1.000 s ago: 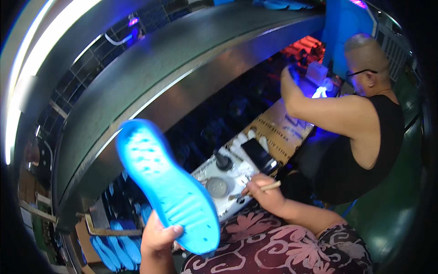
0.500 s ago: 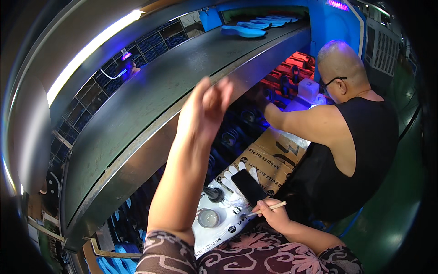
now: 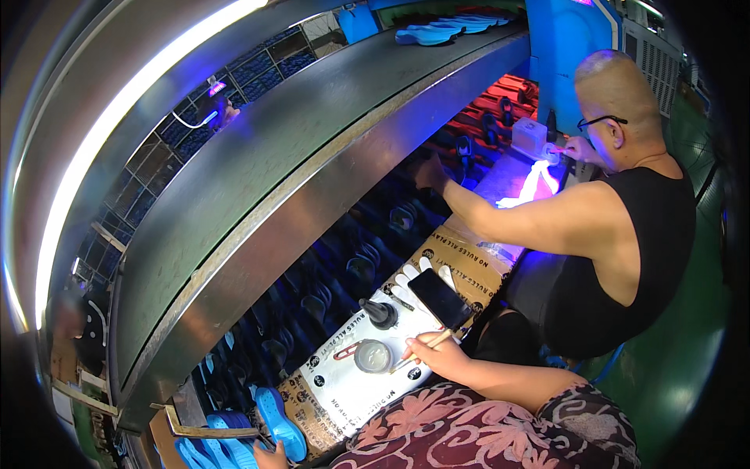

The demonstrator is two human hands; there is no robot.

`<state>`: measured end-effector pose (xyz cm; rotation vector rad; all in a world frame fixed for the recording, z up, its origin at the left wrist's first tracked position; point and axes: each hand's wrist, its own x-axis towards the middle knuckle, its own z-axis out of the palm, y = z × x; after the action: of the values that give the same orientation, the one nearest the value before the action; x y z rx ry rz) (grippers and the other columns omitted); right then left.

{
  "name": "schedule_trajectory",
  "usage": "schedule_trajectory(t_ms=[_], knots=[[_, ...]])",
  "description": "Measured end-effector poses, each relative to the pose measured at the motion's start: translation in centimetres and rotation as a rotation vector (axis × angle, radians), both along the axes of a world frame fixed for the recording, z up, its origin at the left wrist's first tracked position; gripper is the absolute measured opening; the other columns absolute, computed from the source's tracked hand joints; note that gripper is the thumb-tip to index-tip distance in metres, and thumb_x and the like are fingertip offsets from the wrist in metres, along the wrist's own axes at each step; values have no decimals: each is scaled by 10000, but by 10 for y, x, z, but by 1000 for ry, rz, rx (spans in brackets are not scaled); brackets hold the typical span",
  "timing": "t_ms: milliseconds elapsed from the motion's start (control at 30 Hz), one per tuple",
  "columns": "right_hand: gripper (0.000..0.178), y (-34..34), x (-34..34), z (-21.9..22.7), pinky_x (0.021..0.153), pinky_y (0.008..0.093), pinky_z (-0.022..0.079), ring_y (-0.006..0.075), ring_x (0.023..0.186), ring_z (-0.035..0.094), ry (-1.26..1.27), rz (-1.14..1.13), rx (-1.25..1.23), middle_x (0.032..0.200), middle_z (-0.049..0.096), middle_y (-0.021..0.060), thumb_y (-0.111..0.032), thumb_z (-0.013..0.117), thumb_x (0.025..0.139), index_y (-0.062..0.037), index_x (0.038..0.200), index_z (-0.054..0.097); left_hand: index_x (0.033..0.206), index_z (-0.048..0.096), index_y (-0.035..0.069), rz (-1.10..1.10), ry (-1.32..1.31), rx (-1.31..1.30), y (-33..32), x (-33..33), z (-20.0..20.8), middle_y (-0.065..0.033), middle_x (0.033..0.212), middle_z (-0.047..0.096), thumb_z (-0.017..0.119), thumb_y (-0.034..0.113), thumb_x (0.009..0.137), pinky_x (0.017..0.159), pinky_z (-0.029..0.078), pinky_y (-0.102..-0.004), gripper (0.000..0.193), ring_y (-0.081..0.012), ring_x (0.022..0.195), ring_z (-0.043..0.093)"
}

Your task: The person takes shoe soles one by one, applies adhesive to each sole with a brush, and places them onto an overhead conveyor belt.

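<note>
My right hand (image 3: 441, 356) is closed round a thin brush (image 3: 404, 363) with a light wooden handle. The brush tip points down beside a small clear cup (image 3: 373, 356) of pale liquid. At the lower left, only the fingers of my left hand (image 3: 270, 455) show, pinched at the edge of a blue shoe sole (image 3: 280, 424). That sole stands tilted against the cardboard's near end. More blue soles (image 3: 226, 445) lie just left of it in a box. A dark cone-shaped nozzle bottle (image 3: 380, 313) stands beyond the cup.
A phone (image 3: 440, 298) lies on a white glove (image 3: 410, 276) atop the cardboard (image 3: 469, 254). A conveyor belt (image 3: 312, 125) with blue soles (image 3: 428, 35) runs along the left. Shoe parts fill a lower shelf (image 3: 359, 266). A co-worker (image 3: 617, 195) sits at the right under violet light.
My left hand has dropped from above the conveyor edge to the blue soles at lower left. My right hand has moved left with the brush toward the cup. The co-worker has leaned right.
</note>
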<state>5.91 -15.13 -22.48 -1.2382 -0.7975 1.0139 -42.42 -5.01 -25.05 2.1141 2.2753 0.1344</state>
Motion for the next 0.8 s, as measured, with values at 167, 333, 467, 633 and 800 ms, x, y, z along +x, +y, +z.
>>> schedule_trajectory(t_ms=[167,333,467,633,800], knots=[[324,13,-19,9,600,240,449,83,637,539,-53,50,14,708,638,28,-268,536,962,-30,820,704,1184,508,-56,-81,-406,202,13,-89,-127,-137,906,605,745,161,750,679,497,-337,541,-217,744,588],[314,6,-17,8,614,232,453,85,638,551,-82,-64,-48,710,654,26,-227,530,960,-9,811,701,904,548,114,781,-1881,-442,19,-33,-66,23,574,422,633,220,873,353,253,-246,139,-80,377,296],[301,1,-18,3,600,226,449,87,615,544,-46,-147,-71,739,665,59,-195,533,960,7,787,675,842,539,128,486,-2033,-474,1,36,7,12,666,521,639,273,848,387,263,-235,176,-82,407,313],[478,10,-22,21,654,262,430,123,629,537,-203,-32,-30,668,608,73,-330,432,991,23,767,666,1327,369,55,109,-1799,-187,-34,114,43,-104,1157,546,641,137,837,769,537,-359,567,-226,1038,573],[431,24,-37,62,671,274,450,137,639,557,-189,82,80,695,622,85,-270,456,976,35,765,674,1262,372,-16,-64,-1621,-160,-36,161,71,-164,1136,559,607,73,867,772,540,-325,467,-219,899,628]])
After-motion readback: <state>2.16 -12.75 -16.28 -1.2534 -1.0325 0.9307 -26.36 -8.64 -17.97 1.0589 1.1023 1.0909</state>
